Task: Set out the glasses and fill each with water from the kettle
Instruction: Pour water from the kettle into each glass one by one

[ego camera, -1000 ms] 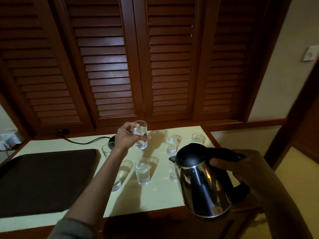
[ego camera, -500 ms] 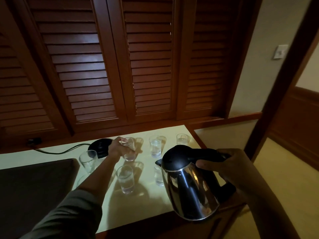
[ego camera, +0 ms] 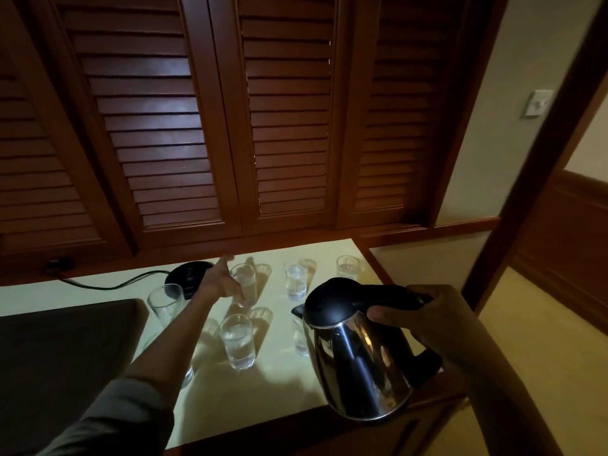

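Note:
Several clear glasses stand on the pale table (ego camera: pixel 283 386). My left hand (ego camera: pixel 223 281) reaches over them with fingers spread, right beside a water-filled glass (ego camera: pixel 246 284) in the back row that stands on the table. Two more filled glasses (ego camera: pixel 296 282) (ego camera: pixel 347 268) stand to its right. A front glass (ego camera: pixel 237 340) holds water, and another (ego camera: pixel 300 339) is partly hidden behind the kettle. An empty glass (ego camera: pixel 164 304) stands left of my arm. My right hand (ego camera: pixel 424 319) grips the black handle of the steel kettle (ego camera: pixel 358 366), held upright above the table's front right corner.
The black kettle base (ego camera: pixel 189 274) sits at the back with its cord (ego camera: pixel 108 285) running left to a wall socket. A dark mat (ego camera: pixel 62 357) covers the table's left part. Louvred wooden doors (ego camera: pixel 289 126) rise behind. The table's right edge drops to the floor (ego camera: pixel 539 340).
My left hand lowered the filled glass from the air onto the back row and opened its fingers off it. The kettle stayed in my right hand, and the view shifted rightward.

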